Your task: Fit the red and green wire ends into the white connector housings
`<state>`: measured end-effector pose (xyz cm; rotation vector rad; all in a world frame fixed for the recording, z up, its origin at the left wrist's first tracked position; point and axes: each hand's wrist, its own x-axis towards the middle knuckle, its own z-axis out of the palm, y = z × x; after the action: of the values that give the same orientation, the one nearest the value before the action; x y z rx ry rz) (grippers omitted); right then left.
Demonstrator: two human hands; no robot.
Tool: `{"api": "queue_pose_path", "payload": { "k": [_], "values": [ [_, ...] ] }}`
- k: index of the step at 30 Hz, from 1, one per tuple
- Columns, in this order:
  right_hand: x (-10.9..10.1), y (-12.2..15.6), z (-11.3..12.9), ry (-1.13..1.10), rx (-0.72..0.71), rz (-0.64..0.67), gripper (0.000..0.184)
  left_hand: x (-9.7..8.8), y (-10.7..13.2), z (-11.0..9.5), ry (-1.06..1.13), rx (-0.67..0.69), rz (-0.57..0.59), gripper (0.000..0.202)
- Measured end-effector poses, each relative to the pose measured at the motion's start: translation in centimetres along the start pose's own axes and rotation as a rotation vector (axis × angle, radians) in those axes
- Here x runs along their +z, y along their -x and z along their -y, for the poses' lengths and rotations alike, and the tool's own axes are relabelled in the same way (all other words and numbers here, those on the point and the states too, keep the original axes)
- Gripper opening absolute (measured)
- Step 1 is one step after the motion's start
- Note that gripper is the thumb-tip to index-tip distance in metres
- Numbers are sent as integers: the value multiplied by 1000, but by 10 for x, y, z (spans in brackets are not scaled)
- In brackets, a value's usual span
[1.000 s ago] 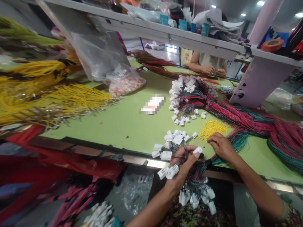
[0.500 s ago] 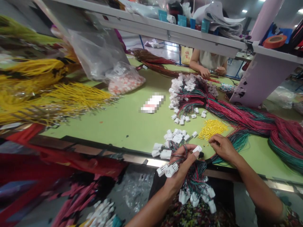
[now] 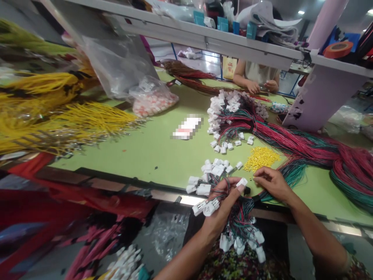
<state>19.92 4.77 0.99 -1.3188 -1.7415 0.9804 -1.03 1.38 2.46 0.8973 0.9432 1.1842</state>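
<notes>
My left hand (image 3: 225, 202) is closed around a few wires at the table's front edge. Between its thumb and forefinger it grips a white connector (image 3: 241, 182). More white connectors on wires (image 3: 204, 189) spread over the table beyond the fingers, and others (image 3: 240, 245) hang below the table edge. To the right, my right hand (image 3: 272, 182) has its thumb and forefinger pinched together; whatever they hold is too small to make out. Just behind it lies a pile of small yellow pieces (image 3: 262, 158). A green, red and black wire bundle (image 3: 291, 177) runs under the right wrist.
A big wire bundle (image 3: 279, 136) with white connectors lies behind the yellow pile. At left are yellow wires (image 3: 96, 120) and a bag of orange and white parts (image 3: 154, 101). A blurred-out card (image 3: 186, 127) rests mid-table. Across the table a person's hands (image 3: 258, 86) work beneath a shelf (image 3: 233, 44).
My right hand has drawn slightly left and away from the yellow pile, toward my left hand, with its fingers pinched. The left hand stays nearly still, gripping the connector.
</notes>
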Motion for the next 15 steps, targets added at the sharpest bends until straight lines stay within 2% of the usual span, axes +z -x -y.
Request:
{"api": "queue_pose_path", "payload": {
  "k": [4, 6, 11, 15],
  "values": [
    [10, 10, 17, -405, 157, 30, 31, 1, -1, -2, 4, 10, 11, 25],
    [15, 15, 25, -464, 137, -18, 30, 1, -2, -3, 3, 3, 17, 26],
    [27, 24, 34, -302, -71, -214, 12, 2, -2, -2, -7, -10, 54, 28],
    [32, 28, 34, -109, -172, -283, 5, 3, -1, -2, -14, -11, 55, 29]
  ]
}}
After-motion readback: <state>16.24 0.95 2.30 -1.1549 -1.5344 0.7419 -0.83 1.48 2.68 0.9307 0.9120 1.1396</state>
